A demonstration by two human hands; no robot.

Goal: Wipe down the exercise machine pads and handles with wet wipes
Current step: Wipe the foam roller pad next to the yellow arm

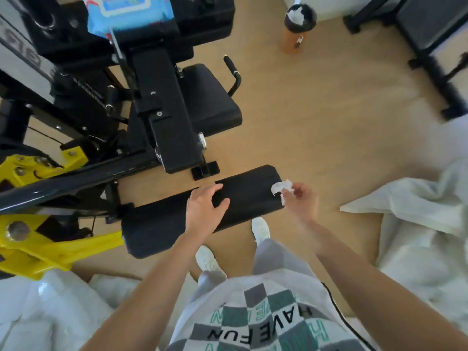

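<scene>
The left hand (206, 207) is resting, fingers spread, on the long black pad (157, 231). At its right end, a crumpled wet wipe (279, 187) is being pinched by the right hand (302, 201). Judged step: pad wiping; next, the wipe needs pressing flat onto the pad.

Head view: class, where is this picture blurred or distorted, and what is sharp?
In the head view, the right hand and its wipe are motion-blurred; the left hand on the black pad is sharper; the wide lens bends the edges, smearing the wipes pack.
</scene>
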